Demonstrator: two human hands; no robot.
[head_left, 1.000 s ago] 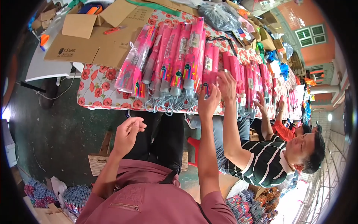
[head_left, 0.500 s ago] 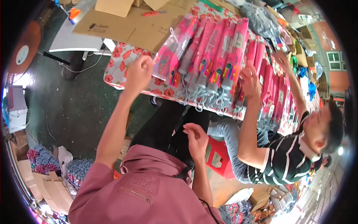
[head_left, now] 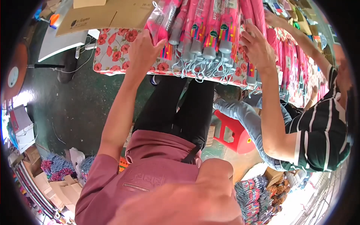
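Note:
Several pink folding umbrellas with grey handles (head_left: 225, 45) and wrist loops lie side by side in printed clear sleeves on the table. At the left end of the row is one sleeved umbrella (head_left: 161, 24). My left hand (head_left: 144, 48) is closed at its near end, thumb and fingers against the sleeve; the fingertips are partly hidden. My right hand (head_left: 180, 206) is raised close to the camera in front of my chest, large and blurred, and its fingers cannot be made out.
A flowered cloth covers the table (head_left: 116, 48), with flattened cardboard (head_left: 101, 18) on it. At right a co-worker in a striped shirt (head_left: 318, 131) reaches one hand (head_left: 258, 48) to the umbrellas. A red stool (head_left: 234, 131) and bundled umbrellas (head_left: 253, 198) stand below.
My view has shifted closer to the table. My left hand stays at the left umbrella's end. My right hand has come up from my lap toward the camera.

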